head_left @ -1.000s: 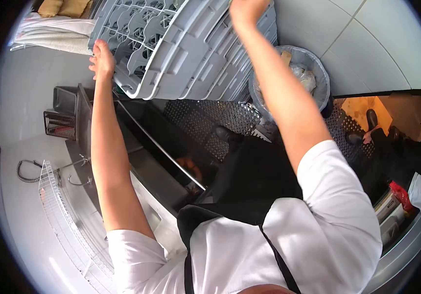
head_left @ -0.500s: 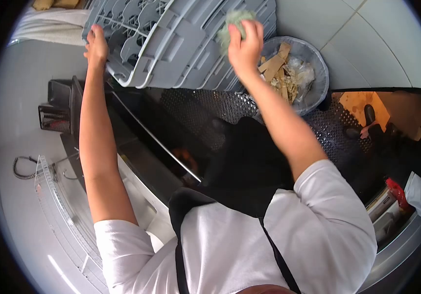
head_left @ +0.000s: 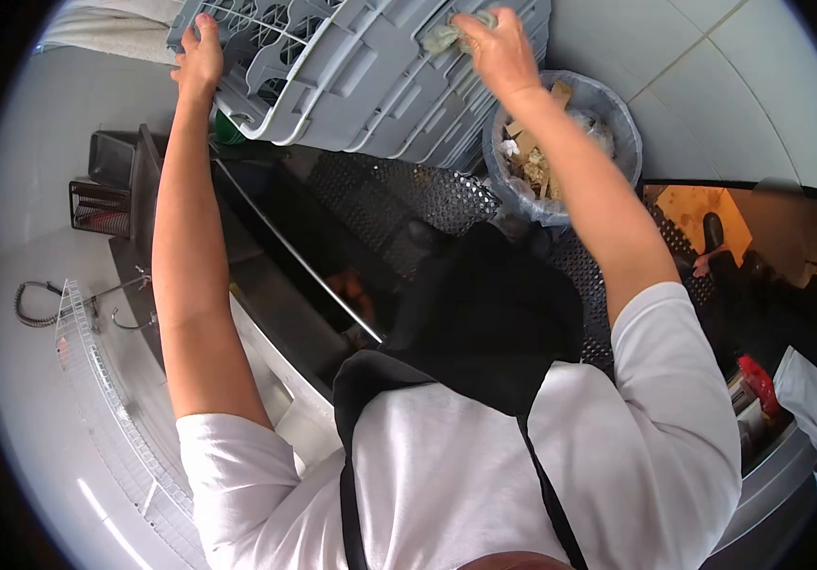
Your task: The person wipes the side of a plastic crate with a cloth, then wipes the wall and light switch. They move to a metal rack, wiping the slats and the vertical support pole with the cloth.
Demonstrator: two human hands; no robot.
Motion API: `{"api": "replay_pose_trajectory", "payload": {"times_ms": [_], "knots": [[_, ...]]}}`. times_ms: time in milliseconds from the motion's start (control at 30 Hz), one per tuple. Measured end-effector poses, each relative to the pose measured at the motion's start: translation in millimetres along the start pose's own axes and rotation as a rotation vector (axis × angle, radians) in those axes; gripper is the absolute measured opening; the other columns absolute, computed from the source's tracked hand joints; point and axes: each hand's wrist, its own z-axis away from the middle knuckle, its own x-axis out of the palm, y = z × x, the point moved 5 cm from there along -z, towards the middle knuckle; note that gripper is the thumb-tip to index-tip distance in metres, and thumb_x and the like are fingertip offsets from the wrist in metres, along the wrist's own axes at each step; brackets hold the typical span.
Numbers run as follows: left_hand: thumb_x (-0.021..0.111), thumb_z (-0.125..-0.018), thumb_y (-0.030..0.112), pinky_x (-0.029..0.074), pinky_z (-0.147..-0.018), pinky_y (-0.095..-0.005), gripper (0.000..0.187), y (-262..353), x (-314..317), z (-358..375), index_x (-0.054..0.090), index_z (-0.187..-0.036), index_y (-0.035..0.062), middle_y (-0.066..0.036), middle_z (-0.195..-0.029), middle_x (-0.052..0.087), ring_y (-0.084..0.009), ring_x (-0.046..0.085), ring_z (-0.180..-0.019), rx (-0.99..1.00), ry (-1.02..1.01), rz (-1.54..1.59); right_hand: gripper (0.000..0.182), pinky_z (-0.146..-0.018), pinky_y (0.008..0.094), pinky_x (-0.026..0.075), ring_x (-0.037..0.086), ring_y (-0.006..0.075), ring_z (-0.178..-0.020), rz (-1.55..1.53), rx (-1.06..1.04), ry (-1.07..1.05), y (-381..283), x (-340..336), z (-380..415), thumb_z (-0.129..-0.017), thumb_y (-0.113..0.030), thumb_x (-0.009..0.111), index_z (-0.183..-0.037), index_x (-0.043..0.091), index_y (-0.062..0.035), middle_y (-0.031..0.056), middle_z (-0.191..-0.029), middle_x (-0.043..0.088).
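Observation:
A tilted stack of grey plastic dishwasher racks (head_left: 347, 84) fills the top middle of the head view, the uppermost one showing round compartments. My left hand (head_left: 199, 62) grips the near left corner of that top rack, thumb up. In my right hand (head_left: 502, 55) is a crumpled pale green cloth (head_left: 441, 38), pressed against the outer side of the stack. The fingers are closed on it, partly hidden by the back of the hand.
A lined bin (head_left: 629, 128) with cardboard and scraps stands right of the racks, by the tiled wall (head_left: 712, 95). Left are a steel counter with a bar (head_left: 294, 255), a wire shelf (head_left: 109, 389) and a spray hose (head_left: 33, 318). Another person's dark-clothed legs (head_left: 760, 294) show at right.
My right hand has moved right and slightly up along the racks with the cloth. My left hand stays on the rack corner, and the view has shifted a little.

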Motion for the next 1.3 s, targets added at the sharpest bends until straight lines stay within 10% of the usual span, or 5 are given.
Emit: {"api": "replay_pose_trajectory", "payload": {"times_ms": [233,767,867,1100,1300], "knots": [[0.019,-0.092,0.077,0.011,-0.119,-0.0530,0.089,-18,6,-22,0.033,-0.154,0.0149,-0.021,-0.152,0.042,-0.0442,0.028,-0.145,0.042,0.003,-0.018,0.027,-0.081,0.0440,0.056,0.065,0.0411,-0.094,0.094,-0.105,-0.254,-36,-5,8,-0.089,-0.014,0.067,-0.115,0.072,-0.0218,0.0235,-0.110,0.058],[0.026,-0.099,0.064,0.025,-0.117,-0.0495,0.078,-15,2,-22,0.039,-0.148,0.0053,-0.026,-0.150,0.041,-0.0417,0.038,-0.140,0.040,0.002,-0.062,0.027,-0.079,0.0414,0.053,0.061,0.0350,-0.094,-0.331,0.443,0.146,-78,12,90,-0.088,-0.019,0.072,-0.114,0.069,-0.0117,0.0165,-0.104,0.059],[0.023,-0.100,0.063,0.024,-0.117,-0.0485,0.078,-22,6,-26,0.037,-0.149,0.0044,-0.025,-0.150,0.042,-0.0407,0.037,-0.140,0.083,0.018,-0.076,0.031,-0.079,0.0409,0.052,0.059,0.0339,-0.092,-0.187,0.169,0.313,-78,10,63,-0.086,-0.021,0.072,-0.116,0.068,-0.0162,0.0154,-0.101,0.058],[0.021,-0.100,0.064,0.026,-0.118,-0.0429,0.080,-16,4,-20,0.035,-0.150,0.0036,-0.024,-0.152,0.040,-0.0388,0.033,-0.144,0.106,0.025,0.051,0.035,-0.079,0.0444,0.053,0.060,0.0353,-0.092,0.078,-0.053,0.059,-75,12,62,-0.080,-0.013,0.072,-0.114,0.071,-0.0185,0.0168,-0.103,0.059],[0.021,-0.099,0.065,0.025,-0.118,-0.0428,0.079,-5,0,-10,0.036,-0.151,0.0073,-0.024,-0.152,0.039,-0.0386,0.032,-0.144,0.059,-0.007,0.038,0.031,-0.088,0.0450,0.051,0.062,0.0398,-0.096,-0.161,0.252,-0.022,-78,19,56,-0.087,-0.020,0.069,-0.119,0.070,-0.0168,0.0216,-0.106,0.063]]}}
